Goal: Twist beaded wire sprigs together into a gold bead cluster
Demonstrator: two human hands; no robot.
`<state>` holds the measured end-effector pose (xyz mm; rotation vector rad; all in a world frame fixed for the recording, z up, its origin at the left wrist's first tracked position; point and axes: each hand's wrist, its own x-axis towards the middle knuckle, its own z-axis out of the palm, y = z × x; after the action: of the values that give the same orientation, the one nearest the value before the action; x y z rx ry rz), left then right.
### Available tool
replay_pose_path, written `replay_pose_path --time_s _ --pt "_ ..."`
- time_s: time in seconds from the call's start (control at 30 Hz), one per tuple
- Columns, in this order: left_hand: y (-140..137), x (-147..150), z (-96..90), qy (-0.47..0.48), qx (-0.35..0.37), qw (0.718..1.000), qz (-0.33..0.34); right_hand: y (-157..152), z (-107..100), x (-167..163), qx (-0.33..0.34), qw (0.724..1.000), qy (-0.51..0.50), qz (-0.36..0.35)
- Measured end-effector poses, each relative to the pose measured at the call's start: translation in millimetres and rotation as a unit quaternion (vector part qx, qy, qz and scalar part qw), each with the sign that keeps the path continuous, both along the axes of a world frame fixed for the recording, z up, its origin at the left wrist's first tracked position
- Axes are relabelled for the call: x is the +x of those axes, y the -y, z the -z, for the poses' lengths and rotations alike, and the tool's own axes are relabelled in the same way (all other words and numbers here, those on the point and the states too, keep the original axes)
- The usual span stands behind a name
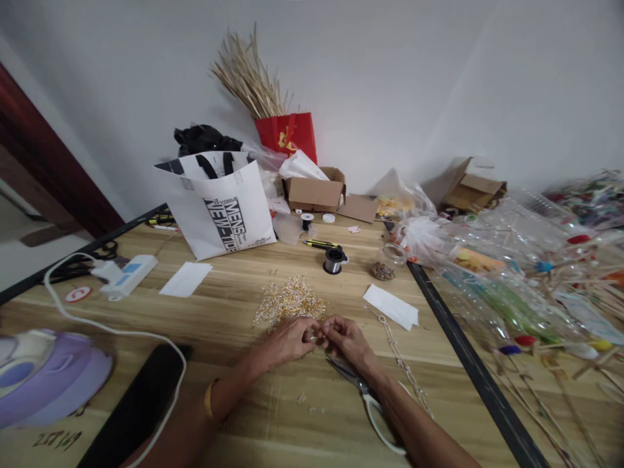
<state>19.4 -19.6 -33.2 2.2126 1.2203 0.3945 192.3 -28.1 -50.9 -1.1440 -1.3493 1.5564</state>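
My left hand (294,340) and my right hand (347,339) meet over the wooden table, fingertips pinched close together. Whatever small piece they hold between them is too tiny to make out. Just behind the fingers lies a loose pile of gold and silver wire-like bits (291,300), partly covered by my left hand. Scissors with pale handles (379,422) lie under my right wrist and forearm, which hide part of them. To the right of that arm stretches a thin beaded chain (396,354). A few tiny clear bits (316,410) are in front of my hands.
Behind the pile are a wire spool (333,262), a yellow-black cutter knife (322,244) and a jar of beads (383,270). A white bag (224,211) stands back left, near a power strip (130,275). Plastic bottles (517,305) crowd the right side. A white cable (160,338) crosses front left.
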Motion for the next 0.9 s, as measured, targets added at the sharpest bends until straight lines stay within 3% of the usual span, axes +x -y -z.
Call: replay_pose_path --time_s 0.17,0.4,0.6,0.8,0.9 --pt "1.1 2.9 5.1 -0.002 0.011 1.000 -0.013 -0.2 -1.0 -0.4 0.001 1.000 -0.020 0.000" --pt "0.3 4.1 3.1 0.088 -0.064 0.993 -0.036 -0.3 1.4 -0.8 -0.001 1.000 -0.019 -0.006" --pt "-1.9 3.6 3.1 0.131 -0.004 0.991 -0.041 0.1 3.2 -1.7 0.009 1.000 -0.007 -0.017" --pt "-0.5 5.1 7.1 0.194 -0.132 0.972 -0.023 0.3 3.1 -1.3 0.022 0.999 -0.019 -0.022" --pt "-0.9 6.4 9.3 0.238 -0.164 0.957 -0.021 0.6 2.0 -1.5 0.017 0.999 -0.029 -0.017"
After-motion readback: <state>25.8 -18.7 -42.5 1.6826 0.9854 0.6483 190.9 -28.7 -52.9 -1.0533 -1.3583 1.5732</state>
